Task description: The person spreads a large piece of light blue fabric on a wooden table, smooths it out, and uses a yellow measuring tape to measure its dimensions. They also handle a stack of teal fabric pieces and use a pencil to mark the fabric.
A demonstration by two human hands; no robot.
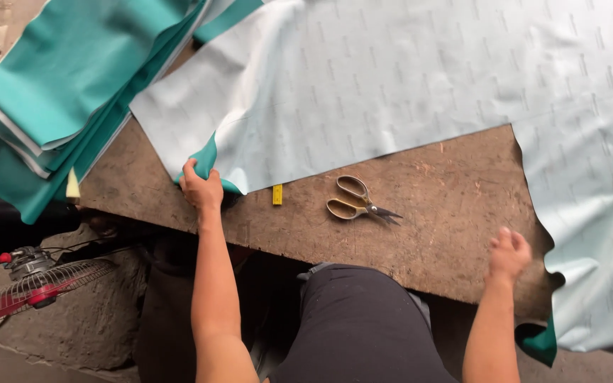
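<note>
While the left hand (pixel 201 187) pinches a corner of the pale, teal-backed sheet (pixel 391 78) at the brown table's (pixel 455 213) near edge, the right hand (pixel 509 254) hovers loosely open, empty, near brass-handled scissors (pixel 357 199).

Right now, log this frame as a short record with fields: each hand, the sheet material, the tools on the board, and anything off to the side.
Left hand: left hand grips a folded corner of the pale sheet with teal underside.
Right hand: right hand open over the rough brown wooden board, holding nothing, near the sheet's edge.
Tools: brass-handled scissors closed, lying on the board; small yellow tape measure beside them.
Side: stack of teal sheets at left; red fan below.
</note>
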